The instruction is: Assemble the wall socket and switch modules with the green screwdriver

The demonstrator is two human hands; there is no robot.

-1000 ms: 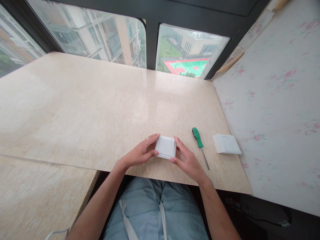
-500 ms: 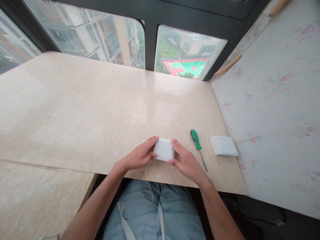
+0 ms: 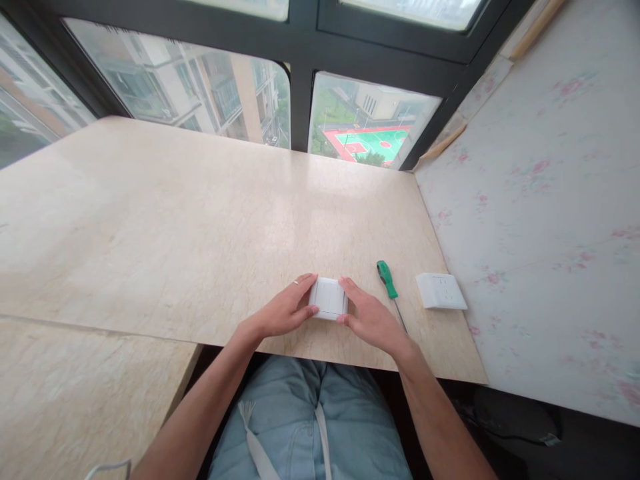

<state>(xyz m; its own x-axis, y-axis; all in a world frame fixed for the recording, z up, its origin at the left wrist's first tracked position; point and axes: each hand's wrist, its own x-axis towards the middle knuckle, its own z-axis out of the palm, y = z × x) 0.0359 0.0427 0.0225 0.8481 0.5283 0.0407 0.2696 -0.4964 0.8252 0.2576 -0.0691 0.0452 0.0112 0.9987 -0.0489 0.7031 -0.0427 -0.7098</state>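
Note:
A white wall switch (image 3: 329,298) with several rockers lies face up between my hands, close to the front edge of the stone counter (image 3: 200,233). My left hand (image 3: 286,312) grips its left side, thumb at the lower corner and fingers at the upper one. On the opposite side, my right hand (image 3: 371,315) holds it the same way. To the right of that hand is a screwdriver (image 3: 387,280) with a green and black handle, its shaft pointing toward me. The switch's underside is hidden.
A white power socket (image 3: 443,291) sits at the counter's right end, against the flowered wall (image 3: 540,233). Dark-framed windows (image 3: 300,100) rise behind the counter. A lower stone surface (image 3: 75,387) adjoins at the left, with a cable (image 3: 107,467) at its bottom edge.
The camera view has tilted up slightly, so more window shows. Both hands keep their hold on the switch, which stays in nearly the same place.

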